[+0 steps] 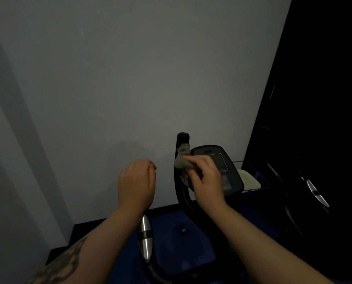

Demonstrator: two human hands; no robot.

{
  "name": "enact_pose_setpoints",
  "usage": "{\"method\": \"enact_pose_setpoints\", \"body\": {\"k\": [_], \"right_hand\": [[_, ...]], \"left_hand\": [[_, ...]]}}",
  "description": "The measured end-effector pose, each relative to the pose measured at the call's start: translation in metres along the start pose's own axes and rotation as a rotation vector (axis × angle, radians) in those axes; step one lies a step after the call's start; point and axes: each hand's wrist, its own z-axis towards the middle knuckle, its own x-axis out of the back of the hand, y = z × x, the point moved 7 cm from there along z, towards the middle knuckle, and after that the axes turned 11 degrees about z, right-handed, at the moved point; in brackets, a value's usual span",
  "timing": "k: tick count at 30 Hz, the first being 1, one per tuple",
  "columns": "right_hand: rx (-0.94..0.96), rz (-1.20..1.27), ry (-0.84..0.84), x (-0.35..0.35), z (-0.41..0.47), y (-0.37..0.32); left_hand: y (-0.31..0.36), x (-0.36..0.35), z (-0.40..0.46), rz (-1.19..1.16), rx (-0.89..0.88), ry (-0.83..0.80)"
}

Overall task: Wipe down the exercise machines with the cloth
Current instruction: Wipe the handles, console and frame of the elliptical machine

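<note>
A black exercise bike stands in front of me in dim light. Its console (pixel 230 167) with a dark screen sits at centre right. A black upright handlebar (pixel 182 140) rises just left of the console. My right hand (pixel 206 179) is closed on a grey cloth (pixel 182 158) and presses it against that handlebar. My left hand (pixel 137 181) hovers to the left with its fingers curled loosely and nothing in it. Below it a lower handle with a silver grip sensor (pixel 144 240) shows.
A pale grey wall (pixel 130 78) fills the view straight ahead. A tall dark panel (pixel 314 99) stands at the right. A second silver grip sensor (pixel 316 192) is at the right. A pale object (pixel 249 178) lies in a holder behind the console. The floor is blue.
</note>
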Motion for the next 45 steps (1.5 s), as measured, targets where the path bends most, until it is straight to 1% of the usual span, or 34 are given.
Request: {"method": "enact_pose_setpoints", "body": {"k": [1, 4, 5, 7, 9, 12, 13, 15, 16, 18, 20, 22, 26, 27, 30, 32, 33, 35, 38, 39, 40, 42, 43, 45], "right_hand": [[-0.007, 0.023, 0.038, 0.006, 0.003, -0.002], [-0.072, 0.163, 0.242, 0.019, 0.025, -0.008], [-0.116, 0.226, 0.261, 0.014, 0.029, -0.007], [-0.214, 0.369, 0.236, -0.002, 0.024, 0.001], [-0.310, 0.434, 0.191, -0.010, 0.002, 0.016], [-0.385, 0.331, 0.065, -0.001, -0.018, 0.029], [-0.394, 0.304, 0.064, 0.005, -0.013, 0.033], [-0.359, 0.239, 0.129, 0.017, 0.008, 0.030], [-0.342, 0.245, 0.152, 0.018, 0.021, 0.025], [-0.368, 0.392, 0.145, 0.001, 0.035, 0.012], [-0.391, 0.513, 0.170, -0.016, 0.028, 0.007], [-0.386, 0.472, 0.201, -0.016, 0.012, 0.013], [-0.460, 0.320, 0.026, 0.000, 0.001, 0.030], [-0.450, 0.311, 0.037, 0.006, 0.007, 0.030], [-0.337, 0.286, 0.162, 0.011, 0.031, 0.014], [-0.284, 0.180, 0.162, -0.002, 0.033, 0.006], [-0.289, 0.139, 0.158, -0.008, 0.026, 0.008], [-0.317, 0.075, 0.095, -0.012, 0.006, 0.021], [-0.399, 0.058, -0.150, -0.003, -0.007, 0.040], [-0.420, 0.063, -0.177, 0.002, -0.005, 0.041], [-0.424, 0.077, -0.138, 0.008, 0.000, 0.039], [-0.401, 0.120, 0.010, 0.012, 0.009, 0.029], [-0.394, 0.118, 0.037, 0.006, 0.009, 0.022], [-0.373, 0.029, 0.011, -0.010, -0.002, 0.013]], "left_hand": [[0.001, 0.000, 0.000, 0.004, -0.001, -0.001], [0.001, 0.001, 0.000, 0.017, 0.010, -0.001], [0.001, 0.001, 0.000, 0.015, 0.013, -0.003], [0.000, 0.001, -0.001, 0.017, 0.013, -0.002], [0.000, 0.000, -0.001, 0.023, 0.012, -0.003], [0.000, 0.000, -0.001, 0.036, 0.018, 0.002], [0.000, 0.000, -0.001, 0.037, 0.020, 0.005], [0.000, 0.000, -0.001, 0.033, 0.032, 0.002], [0.000, 0.000, -0.001, 0.029, 0.037, -0.001], [0.000, 0.001, -0.001, 0.033, 0.029, 0.007], [0.001, 0.003, -0.001, 0.040, 0.012, 0.020], [0.001, 0.002, -0.001, 0.039, 0.011, 0.016], [0.000, 0.000, 0.000, 0.017, 0.025, 0.014], [0.000, 0.000, -0.001, 0.013, 0.026, 0.012], [0.000, 0.000, -0.001, 0.014, 0.029, 0.010], [0.000, 0.001, -0.001, 0.016, 0.026, 0.018], [0.000, 0.001, -0.001, 0.017, 0.025, 0.021], [-0.001, 0.001, -0.001, 0.013, 0.033, 0.017], [0.000, 0.001, -0.001, 0.013, 0.036, 0.018], [0.000, 0.001, -0.001, 0.014, 0.038, 0.016], [0.000, 0.001, 0.000, 0.016, 0.043, 0.011], [-0.001, 0.000, 0.000, 0.022, 0.050, -0.001], [-0.001, -0.001, 0.000, 0.028, 0.052, -0.003], [-0.001, -0.001, 0.000, 0.030, 0.050, -0.003]]}}
